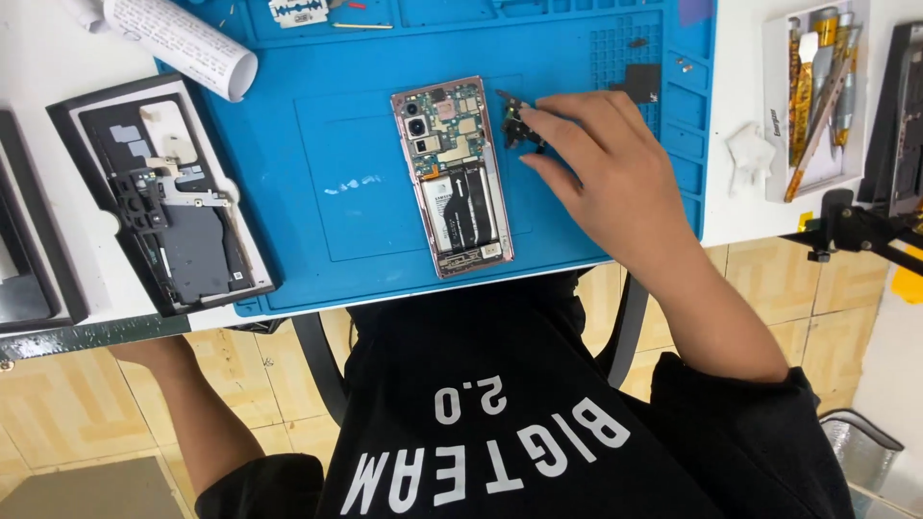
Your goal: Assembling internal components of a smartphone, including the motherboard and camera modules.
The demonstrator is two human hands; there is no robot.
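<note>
while the left hand is hidden beneath the table edge, its grip impossible to tell, the opened smartphone (452, 176) lies on the blue repair mat (336, 192), long axis running away from the person. just right of it, the right hand (601, 168) pinches a small black bracket (519, 130), partly covered by fingertips.

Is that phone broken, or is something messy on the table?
The phone lies on the blue mat with its back off, insides showing. The right hand touches a small black part beside it. Whitish smears mark the mat. The left hand is hidden under the table.
</note>
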